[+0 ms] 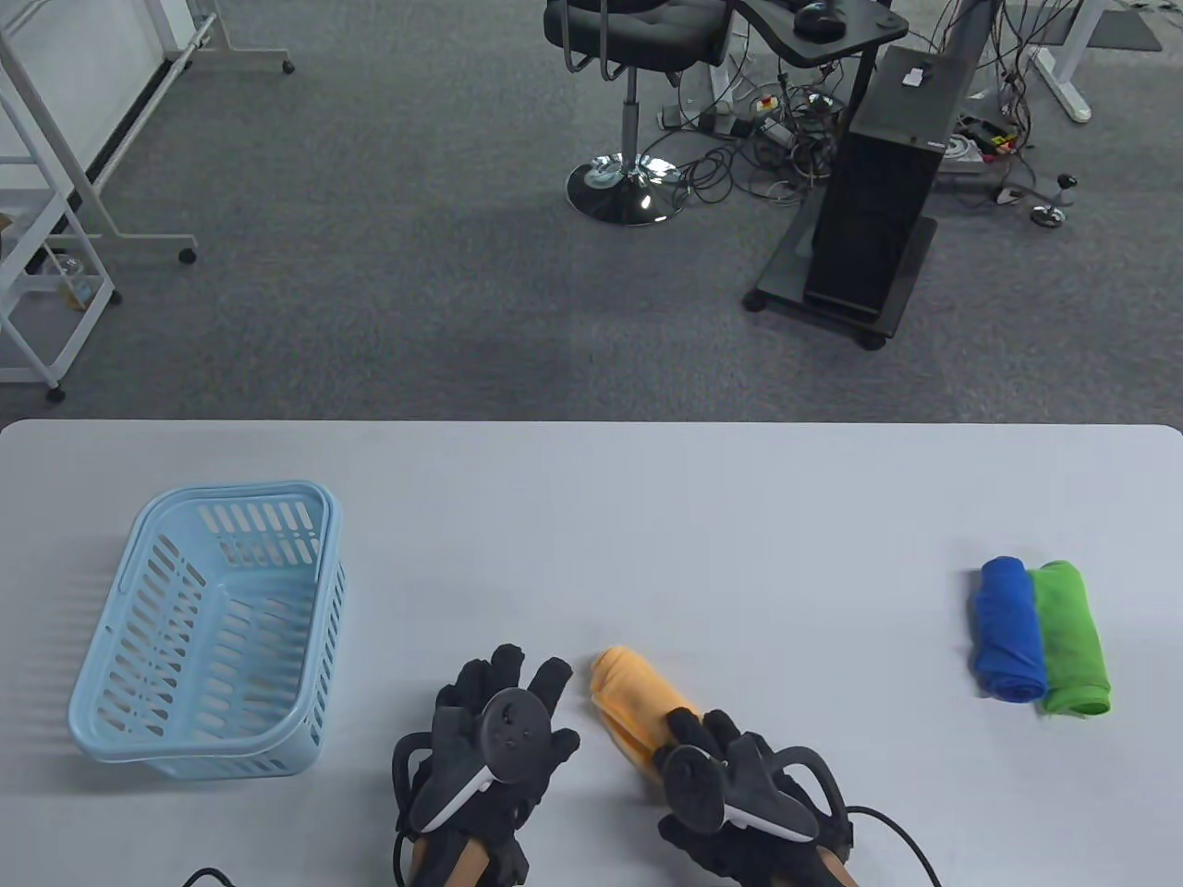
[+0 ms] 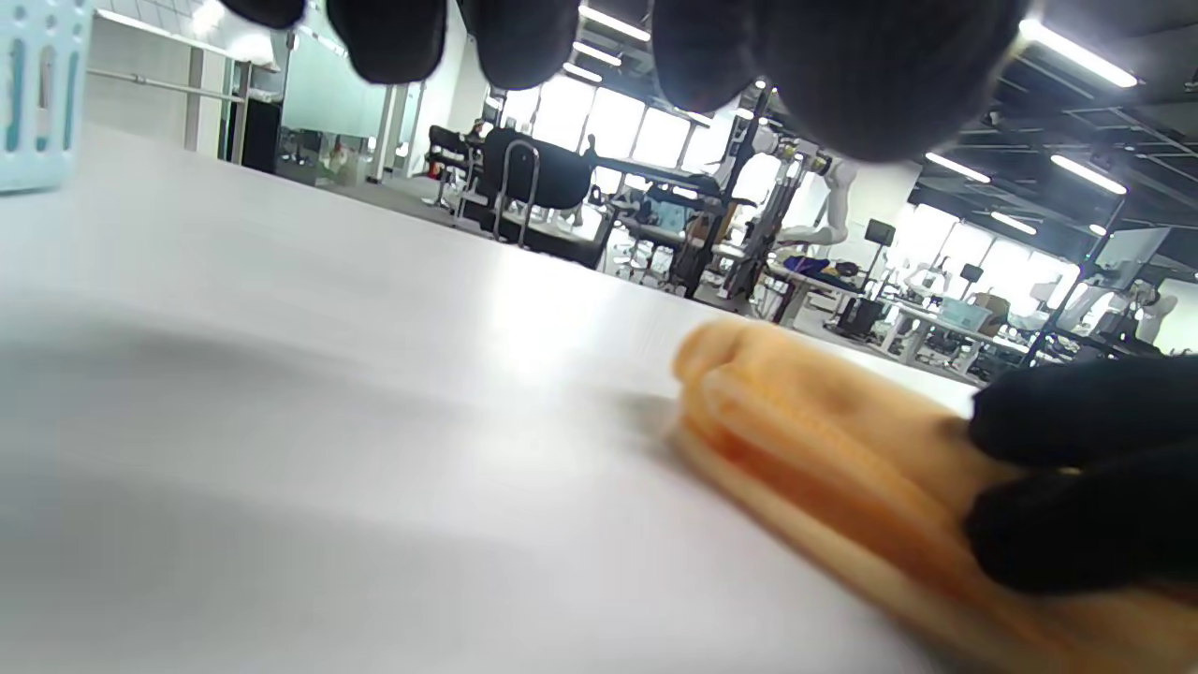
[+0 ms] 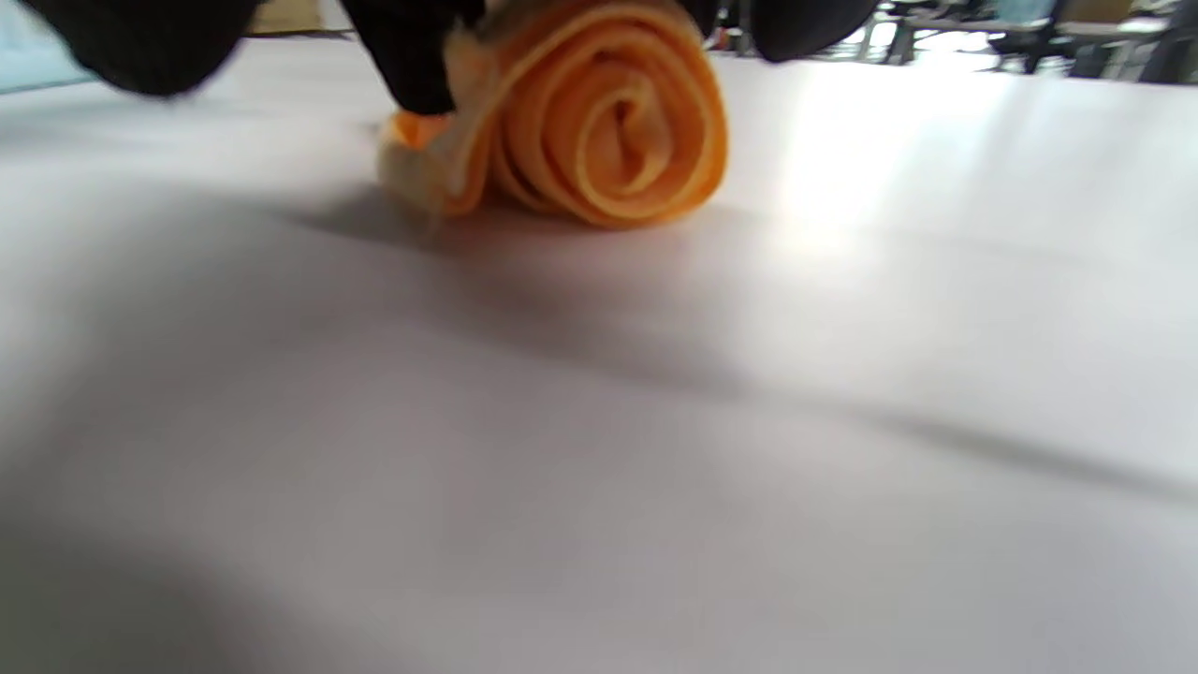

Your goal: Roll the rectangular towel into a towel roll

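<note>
The table (image 1: 591,480) spans the full width of the table view, with its far edge at 12 o'clock and bare surface across the far half and through the centre. At 9 o'clock, near the left edge, the light blue slatted basket (image 1: 208,628) stands upright; nothing shows inside it. At 6 o'clock, the left hand (image 1: 494,730) lies with fingers spread and apart, holding nothing; its fingertips sit just beside the far end of the orange towel roll (image 1: 633,698) without clearly touching it. In the left wrist view its fingers (image 2: 842,65) hang above the tabletop, clear of the roll. The orange towel roll lies on the table between the two hands, its long axis running from 11 o'clock to 5 o'clock. The right hand (image 1: 730,785) rests on the near end of the roll, fingers (image 2: 1076,468) pressing on top of it. The right wrist view shows the spiral end (image 3: 608,112) of the roll resting on the table. At 3 o'clock, well apart from the hands, a blue towel roll (image 1: 1007,628) and a green towel roll (image 1: 1072,637) lie side by side, touching.
</note>
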Tool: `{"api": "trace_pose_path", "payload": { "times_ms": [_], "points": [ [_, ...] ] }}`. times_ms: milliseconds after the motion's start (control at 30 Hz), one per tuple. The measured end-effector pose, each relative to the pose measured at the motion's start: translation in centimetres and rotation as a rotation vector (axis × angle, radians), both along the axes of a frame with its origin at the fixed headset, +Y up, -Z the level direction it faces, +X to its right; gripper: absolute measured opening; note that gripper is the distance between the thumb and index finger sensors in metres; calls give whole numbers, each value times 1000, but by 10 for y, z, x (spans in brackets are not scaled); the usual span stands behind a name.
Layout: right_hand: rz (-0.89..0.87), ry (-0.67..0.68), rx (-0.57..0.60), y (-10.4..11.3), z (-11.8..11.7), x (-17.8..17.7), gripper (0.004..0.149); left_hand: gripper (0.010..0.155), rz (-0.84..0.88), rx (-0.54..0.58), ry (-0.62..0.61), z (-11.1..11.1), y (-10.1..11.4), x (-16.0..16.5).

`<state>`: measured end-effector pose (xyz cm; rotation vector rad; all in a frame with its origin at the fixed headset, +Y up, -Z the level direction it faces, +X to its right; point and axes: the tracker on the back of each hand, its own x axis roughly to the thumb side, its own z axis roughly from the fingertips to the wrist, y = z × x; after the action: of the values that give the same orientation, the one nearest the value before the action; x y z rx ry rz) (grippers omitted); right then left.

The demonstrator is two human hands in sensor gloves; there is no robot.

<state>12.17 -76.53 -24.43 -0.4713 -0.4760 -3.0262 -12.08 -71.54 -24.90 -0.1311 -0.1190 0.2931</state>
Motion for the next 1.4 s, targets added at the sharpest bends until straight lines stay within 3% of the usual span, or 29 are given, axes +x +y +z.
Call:
{"api": "trace_pose_path", "payload": {
  "times_ms": [300, 667, 933, 1400],
  "points": [
    [63, -344, -14, 0, -44, 76, 80, 81, -15, 25, -37, 3, 3, 3],
    [27, -640, -63, 4, -69, 164, 83, 87, -93, -5, -63, 3, 3, 6],
    [76, -736, -97, 8, -79, 198, 86, 88, -91, -21, -59, 4, 3, 5],
    [132, -775, -112, 11, -77, 215, 88, 89, -107, -47, -56, 3, 1, 6]
  ]
}}
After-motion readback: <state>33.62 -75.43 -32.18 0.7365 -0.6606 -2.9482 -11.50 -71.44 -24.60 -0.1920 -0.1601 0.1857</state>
